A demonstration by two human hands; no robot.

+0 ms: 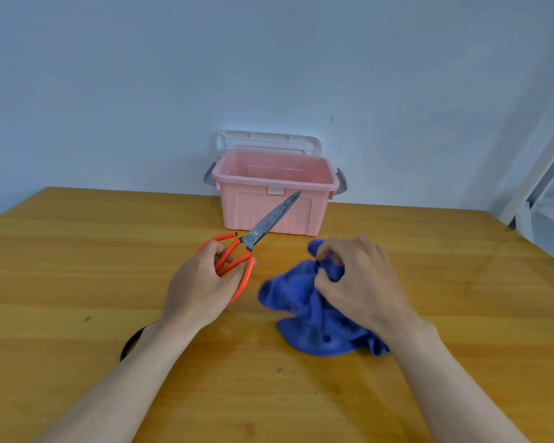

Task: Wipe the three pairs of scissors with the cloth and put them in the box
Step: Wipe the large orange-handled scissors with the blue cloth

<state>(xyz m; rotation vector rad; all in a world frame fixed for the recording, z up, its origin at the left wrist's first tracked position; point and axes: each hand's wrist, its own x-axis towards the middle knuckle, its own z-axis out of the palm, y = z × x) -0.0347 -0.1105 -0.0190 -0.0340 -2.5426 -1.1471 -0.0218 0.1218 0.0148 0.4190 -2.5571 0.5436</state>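
A wooden table [77,266] fills the lower view, its far edge meeting a pale blue wall [141,75] beyond both hands and its right edge running off past the right hand. Bare tabletop lies to the left of the left hand and between the forearms.

One pair of scissors [263,230] with orange handles is in view. The left hand [202,286] grips the handles with curled fingers, the closed blades pointing up and away towards the box.

One blue cloth [304,311] lies crumpled on the table under the right hand [355,279], whose fingers pinch a fold of it.

One pink box [274,203] stands beyond both hands against the wall, open. No contents are visible inside. Its white lid [266,140] leans upright behind it.

A dark curved object [130,345], mostly hidden, shows beside the left wrist.
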